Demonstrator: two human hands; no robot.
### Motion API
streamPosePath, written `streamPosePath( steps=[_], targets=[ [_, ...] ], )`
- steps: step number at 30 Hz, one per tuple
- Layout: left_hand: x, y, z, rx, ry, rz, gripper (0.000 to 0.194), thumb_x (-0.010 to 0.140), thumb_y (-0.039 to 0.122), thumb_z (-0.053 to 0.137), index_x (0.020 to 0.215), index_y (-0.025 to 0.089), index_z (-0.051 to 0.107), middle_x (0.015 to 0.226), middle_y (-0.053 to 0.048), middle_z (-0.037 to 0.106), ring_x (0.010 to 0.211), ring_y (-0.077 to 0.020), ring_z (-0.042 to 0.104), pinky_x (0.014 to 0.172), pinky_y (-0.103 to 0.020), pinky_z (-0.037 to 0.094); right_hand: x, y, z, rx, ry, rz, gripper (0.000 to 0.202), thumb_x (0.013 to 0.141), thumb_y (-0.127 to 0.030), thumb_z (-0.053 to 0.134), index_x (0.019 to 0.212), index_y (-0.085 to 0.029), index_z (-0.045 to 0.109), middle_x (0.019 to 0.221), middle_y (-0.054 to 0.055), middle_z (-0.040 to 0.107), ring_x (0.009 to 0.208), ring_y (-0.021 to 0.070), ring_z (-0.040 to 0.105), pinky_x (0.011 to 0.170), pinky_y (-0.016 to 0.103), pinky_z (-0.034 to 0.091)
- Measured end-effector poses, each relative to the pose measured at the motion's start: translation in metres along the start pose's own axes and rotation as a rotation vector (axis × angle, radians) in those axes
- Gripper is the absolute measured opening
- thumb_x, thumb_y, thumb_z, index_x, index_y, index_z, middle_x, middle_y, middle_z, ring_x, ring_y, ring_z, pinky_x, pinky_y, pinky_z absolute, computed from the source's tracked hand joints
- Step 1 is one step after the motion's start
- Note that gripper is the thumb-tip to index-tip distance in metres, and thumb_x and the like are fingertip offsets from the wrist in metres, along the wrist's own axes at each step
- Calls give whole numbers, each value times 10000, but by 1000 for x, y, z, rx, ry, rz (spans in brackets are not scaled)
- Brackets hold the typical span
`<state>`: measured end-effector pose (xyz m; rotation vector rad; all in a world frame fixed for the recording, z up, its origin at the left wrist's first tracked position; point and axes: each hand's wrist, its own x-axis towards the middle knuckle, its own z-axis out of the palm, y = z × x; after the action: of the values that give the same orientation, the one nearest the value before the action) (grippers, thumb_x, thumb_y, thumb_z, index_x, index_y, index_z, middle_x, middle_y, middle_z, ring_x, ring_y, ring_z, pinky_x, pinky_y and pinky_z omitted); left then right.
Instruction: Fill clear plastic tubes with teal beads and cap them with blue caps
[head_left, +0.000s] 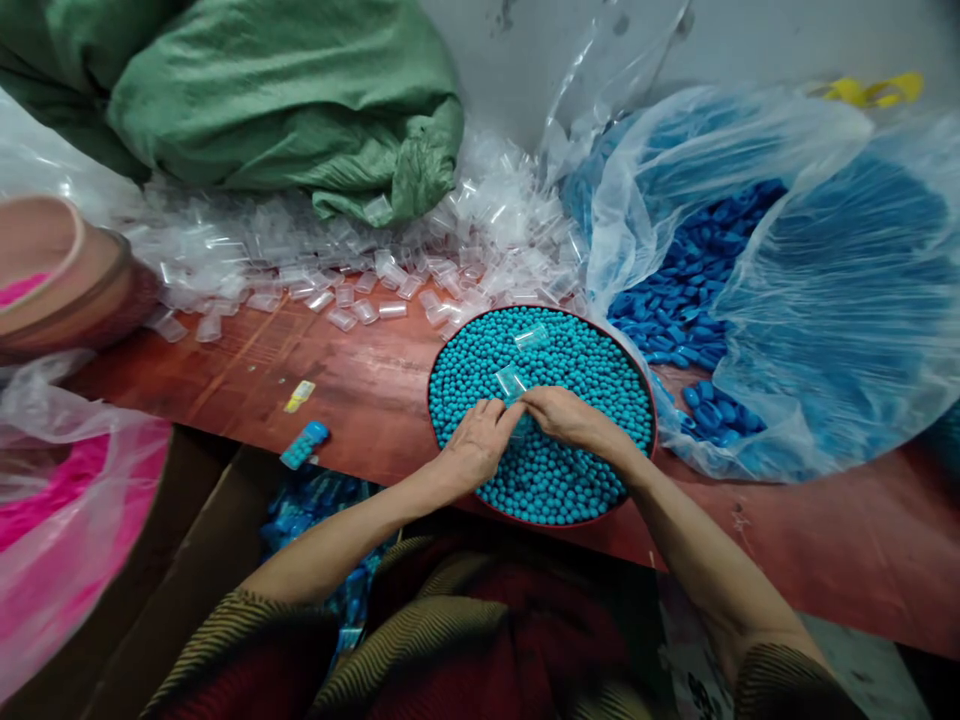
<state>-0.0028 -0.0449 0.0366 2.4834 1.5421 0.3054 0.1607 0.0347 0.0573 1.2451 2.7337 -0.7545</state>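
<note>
My left hand (480, 440) and my right hand (566, 415) meet over a round red-rimmed tub (655, 415) full of small turquoise balls (559, 485). Their fingertips touch, with the fingers bent and closed. What they grip, if anything, is hidden behind the fingers. Just beyond the fingertips is a short clear plastic tube (511, 381); I cannot tell whether it is held or lies on the balls. Another clear tube (532, 338) rests on the balls farther back.
Many clear tubes (360, 305) lie heaped along the back, below a green sack (300, 100). At right, a plastic bag (847, 300) holds blue caps (675, 290). A filled blue-capped tube (304, 445) lies near the table edge. Left are a pinkish bowl (90, 270) and bagged pink pieces (112, 490).
</note>
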Motion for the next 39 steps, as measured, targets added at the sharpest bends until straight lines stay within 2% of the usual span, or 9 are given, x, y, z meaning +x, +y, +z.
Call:
streamPosePath(
  steps=[4, 9, 15, 22, 27, 29, 32, 35, 39],
  targets=[
    [8, 10, -6, 50, -47, -134, 549, 817, 157, 496, 1343, 123, 342, 1120, -138, 477, 1011, -266, 469, 845, -420, 455, -2, 1, 4, 188, 46, -45, 238, 916, -201, 424, 939, -158, 657, 906, 71, 709, 817, 159, 636, 744, 246, 434],
    [15, 6, -11, 23, -78, -145, 467, 789, 260, 607, 1216, 146, 458, 1128, -121, 472, 1039, -276, 467, 874, -429, 451, -7, 5, 15, 308, 187, 7, 180, 875, -177, 489, 940, -164, 656, 937, 65, 704, 871, 175, 639, 805, 288, 458],
    [5, -6, -9, -55, -55, -176, 762, 733, 207, 672, 1373, 194, 260, 1291, -125, 421, 1142, -285, 445, 935, -443, 435, -19, 13, 19, 239, 268, -23, 216, 873, -225, 513, 1046, -170, 630, 1032, 86, 681, 962, 202, 625, 870, 333, 462],
    [-13, -9, -8, 49, 32, -267, 718, 765, 182, 605, 1387, 168, 247, 1238, -148, 468, 1100, -294, 487, 899, -443, 450, -29, 1, 18, 102, 295, -11, 239, 895, -283, 494, 1091, -196, 599, 1026, 73, 672, 916, 202, 634, 800, 318, 485],
    [-12, -20, -6, 48, -5, -294, 631, 793, 99, 477, 1393, 124, 283, 1068, -135, 557, 973, -251, 545, 849, -410, 471, -32, -18, 25, -32, 275, -43, 274, 901, -293, 484, 1152, -207, 555, 1056, 82, 642, 922, 199, 620, 748, 290, 479],
    [-11, -23, -4, 19, -6, -270, 585, 804, 85, 438, 1377, 95, 320, 1001, -130, 591, 926, -244, 556, 837, -411, 473, -31, -22, 29, -58, 258, -34, 243, 904, -273, 470, 1120, -211, 563, 1038, 80, 642, 921, 196, 614, 737, 281, 469],
    [-11, -25, -2, -76, 76, -177, 514, 813, 70, 422, 1323, 135, 403, 1019, -106, 620, 904, -219, 558, 838, -395, 472, -34, -19, 31, -28, 266, -18, 218, 900, -247, 465, 1092, -203, 560, 1017, 73, 648, 917, 191, 610, 738, 272, 449],
    [-13, -23, -3, -152, 185, -91, 349, 843, 103, 448, 1180, 154, 522, 1014, -85, 628, 896, -201, 546, 820, -360, 478, -41, -13, 24, -9, 255, 31, 187, 884, -265, 494, 1043, -197, 565, 951, 57, 660, 845, 180, 613, 692, 262, 420],
    [-17, -16, -10, -158, 227, -8, 233, 888, 146, 437, 1073, 163, 578, 942, -74, 609, 890, -191, 530, 812, -332, 478, -50, -11, 9, -119, 202, 104, 154, 869, -283, 499, 957, -180, 570, 884, 63, 658, 793, 187, 605, 642, 264, 377]
  ],
)
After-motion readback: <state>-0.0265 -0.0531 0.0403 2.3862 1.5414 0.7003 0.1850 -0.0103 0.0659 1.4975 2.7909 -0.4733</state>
